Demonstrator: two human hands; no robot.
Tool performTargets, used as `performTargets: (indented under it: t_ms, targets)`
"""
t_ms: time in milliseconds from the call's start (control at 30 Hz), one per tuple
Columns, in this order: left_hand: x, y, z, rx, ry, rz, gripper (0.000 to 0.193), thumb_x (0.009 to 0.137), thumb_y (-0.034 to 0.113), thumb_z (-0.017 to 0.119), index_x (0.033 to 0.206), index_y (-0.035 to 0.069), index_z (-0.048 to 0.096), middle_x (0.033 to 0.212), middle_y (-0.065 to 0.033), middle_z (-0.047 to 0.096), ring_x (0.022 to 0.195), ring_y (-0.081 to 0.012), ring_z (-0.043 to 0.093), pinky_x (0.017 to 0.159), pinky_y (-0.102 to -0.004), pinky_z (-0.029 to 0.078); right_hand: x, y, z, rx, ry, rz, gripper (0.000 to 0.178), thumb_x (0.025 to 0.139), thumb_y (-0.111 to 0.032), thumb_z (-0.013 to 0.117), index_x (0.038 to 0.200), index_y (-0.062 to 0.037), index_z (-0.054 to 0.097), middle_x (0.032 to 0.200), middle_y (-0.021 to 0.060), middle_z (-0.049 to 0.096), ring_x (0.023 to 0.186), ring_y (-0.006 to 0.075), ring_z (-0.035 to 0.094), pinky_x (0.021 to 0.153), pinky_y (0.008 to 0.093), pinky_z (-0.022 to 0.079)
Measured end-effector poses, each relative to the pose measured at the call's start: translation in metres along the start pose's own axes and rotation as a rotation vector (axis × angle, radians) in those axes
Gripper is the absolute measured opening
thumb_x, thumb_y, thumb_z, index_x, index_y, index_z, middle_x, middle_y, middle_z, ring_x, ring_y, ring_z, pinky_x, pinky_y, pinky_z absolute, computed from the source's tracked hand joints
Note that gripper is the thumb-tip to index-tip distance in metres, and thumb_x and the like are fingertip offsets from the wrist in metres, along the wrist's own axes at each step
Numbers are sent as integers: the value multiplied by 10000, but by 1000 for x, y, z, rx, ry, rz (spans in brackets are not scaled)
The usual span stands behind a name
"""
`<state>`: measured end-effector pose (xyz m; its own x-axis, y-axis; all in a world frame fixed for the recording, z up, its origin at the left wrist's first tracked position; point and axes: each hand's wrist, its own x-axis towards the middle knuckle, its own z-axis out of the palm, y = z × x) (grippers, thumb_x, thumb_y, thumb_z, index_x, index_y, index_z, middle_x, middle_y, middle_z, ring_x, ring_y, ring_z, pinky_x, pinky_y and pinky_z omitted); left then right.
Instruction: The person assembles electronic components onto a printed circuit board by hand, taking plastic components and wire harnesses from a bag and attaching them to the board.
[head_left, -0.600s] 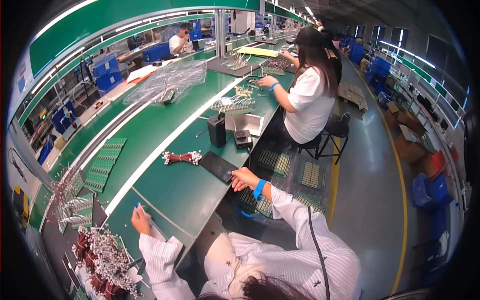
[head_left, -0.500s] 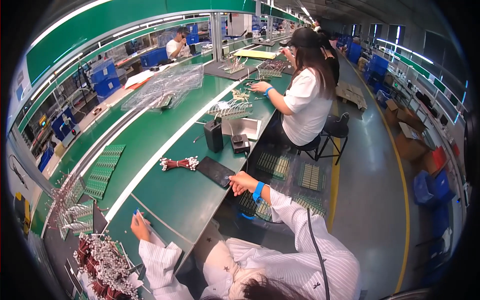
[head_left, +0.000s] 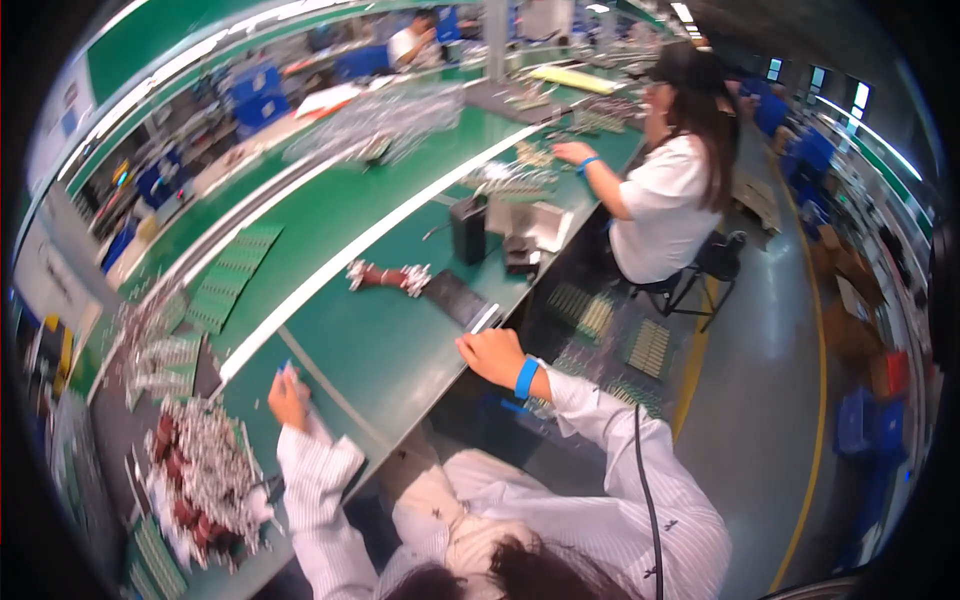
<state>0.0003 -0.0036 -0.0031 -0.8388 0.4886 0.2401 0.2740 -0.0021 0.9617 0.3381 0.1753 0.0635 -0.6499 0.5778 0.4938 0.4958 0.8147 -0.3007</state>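
My left hand (head_left: 288,398) is over the green table at the left, its fingers pinched together. A bit of blue shows at the fingertips and something pale lies along the palm; both are too blurred to name. My right hand (head_left: 490,355) is at the table's near edge, fingers curled in, and I cannot see whether they hold anything. Just beyond it lies a dark smartphone (head_left: 455,297), a bright streak across its near end. A bundle of dark red wires with white ends (head_left: 388,279) rests beside the phone. A large heap of similar wires (head_left: 205,480) is left of my left hand.
Beyond the phone stand a black box (head_left: 468,230), a small black device (head_left: 521,254) and a pale tray (head_left: 545,225). Green circuit boards (head_left: 235,280) lie at the left. A co-worker (head_left: 675,190) sits farther along the table. More boards (head_left: 650,345) lie low, right of the table.
The view has swung, shifting the scene rightward and blurring it. My right hand has come off the phone's near corner toward the table edge, fingers curled more. My left hand stays pinched.
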Motion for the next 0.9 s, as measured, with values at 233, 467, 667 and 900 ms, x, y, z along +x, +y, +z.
performTargets:
  t_ms: [233, 467, 667, 900]
  targets:
    - [-15, 30, 17, 36, 32, 49, 297, 895, 300, 458, 860, 51, 616, 502, -11, 497, 398, -68, 403, 368, -227, 290, 29, -42, 72, -334, -207, -445, 434, 840, -443, 451, 545, -175, 622, 511, 27, 581, 490, 188, 584, 405, 335, 301]
    - [-20, 36, 13, 195, 96, 92, 303, 896, 295, 452, 839, 44, 611, 491, -12, 499, 405, -68, 430, 376, -241, 314, 68, -75, 111, -455, -267, -425, 465, 843, -467, 433, 527, -187, 626, 452, -8, 542, 410, 171, 531, 371, 320, 259]
    - [-16, 55, 36, 351, 152, 111, 287, 871, 287, 471, 838, 29, 593, 575, -104, 569, 530, -219, 563, 520, -339, 419, 97, -82, 140, -386, -225, -354, 467, 865, -412, 413, 534, -159, 623, 469, 15, 558, 427, 188, 555, 373, 346, 308]
    - [17, 45, 61, 316, 207, 45, 276, 861, 301, 462, 822, 55, 582, 595, -149, 569, 578, -327, 575, 544, -399, 426, 131, -107, 162, -308, -89, -261, 423, 860, -281, 436, 507, -119, 604, 484, 70, 570, 434, 230, 569, 390, 363, 399]
